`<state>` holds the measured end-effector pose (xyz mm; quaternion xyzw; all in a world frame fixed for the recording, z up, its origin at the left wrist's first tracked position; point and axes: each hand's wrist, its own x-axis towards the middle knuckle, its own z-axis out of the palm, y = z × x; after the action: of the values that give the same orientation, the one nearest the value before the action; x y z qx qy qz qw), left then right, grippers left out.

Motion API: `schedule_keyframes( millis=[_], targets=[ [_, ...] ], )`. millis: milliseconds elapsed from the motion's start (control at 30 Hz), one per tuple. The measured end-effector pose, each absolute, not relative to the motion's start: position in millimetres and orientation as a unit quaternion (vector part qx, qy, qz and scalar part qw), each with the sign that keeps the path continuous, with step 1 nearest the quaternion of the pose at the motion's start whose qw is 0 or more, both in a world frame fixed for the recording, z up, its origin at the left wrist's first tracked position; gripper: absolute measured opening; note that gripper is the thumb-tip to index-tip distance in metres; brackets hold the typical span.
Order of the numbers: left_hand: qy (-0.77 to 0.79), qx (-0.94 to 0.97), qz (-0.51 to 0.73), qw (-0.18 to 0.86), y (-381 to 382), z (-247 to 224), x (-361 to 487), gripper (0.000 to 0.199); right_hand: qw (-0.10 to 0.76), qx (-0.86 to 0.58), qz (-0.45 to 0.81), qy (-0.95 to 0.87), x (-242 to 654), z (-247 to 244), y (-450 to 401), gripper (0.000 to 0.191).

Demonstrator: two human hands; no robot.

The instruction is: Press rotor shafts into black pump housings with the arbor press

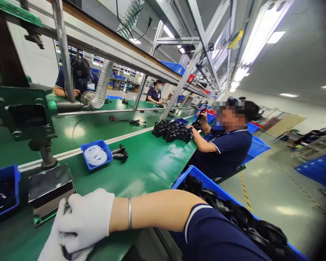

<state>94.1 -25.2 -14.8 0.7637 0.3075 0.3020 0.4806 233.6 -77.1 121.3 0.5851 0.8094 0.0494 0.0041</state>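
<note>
White gloves cover both my hands at the lower left, close together near the green bench's front edge. My right hand is closed, its fingers curled over a dark part that shows only in small bits beneath. Below and left of it, my left hand is largely covered by the right one, and its fingers are mostly hidden. Just beyond the hands stands a metal block under the green press. A small blue tray with white rings lies farther back, beside black cylindrical parts.
At the left edge is a blue bin with dark parts. A large blue crate of black parts stands at my right. Black parts are piled near a seated co-worker. Other people sit across the bench.
</note>
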Motion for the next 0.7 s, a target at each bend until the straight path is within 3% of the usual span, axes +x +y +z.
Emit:
schedule_keyframes(
  millis=[67,267,333,433,533,600,700],
  targets=[
    [0.311,0.76,0.294,0.488,-27,-14,93,0.108,-0.005,0.635,0.073,0.769,227,120,-81,0.042],
    [0.282,0.756,0.257,0.532,-37,26,97,0.116,-0.017,0.669,0.019,0.743,226,128,-85,0.034],
    [0.252,0.749,0.242,0.563,-35,35,96,0.12,-0.08,0.653,-0.03,0.752,236,127,-88,0.031],
    [0.23,0.746,0.238,0.578,-29,41,91,0.121,-0.295,0.635,-0.103,0.706,252,110,-97,0.026],
    [0.204,0.733,0.247,0.6,-23,42,85,0.091,-0.483,0.609,-0.186,0.601,257,78,-113,0.029],
    [0.182,0.712,0.257,0.628,-23,41,84,0.062,-0.536,0.589,-0.248,0.551,253,57,-123,0.032],
    [0.171,0.691,0.275,0.647,-27,40,87,0.05,-0.578,0.573,-0.307,0.493,245,37,-128,0.035]
  ],
)
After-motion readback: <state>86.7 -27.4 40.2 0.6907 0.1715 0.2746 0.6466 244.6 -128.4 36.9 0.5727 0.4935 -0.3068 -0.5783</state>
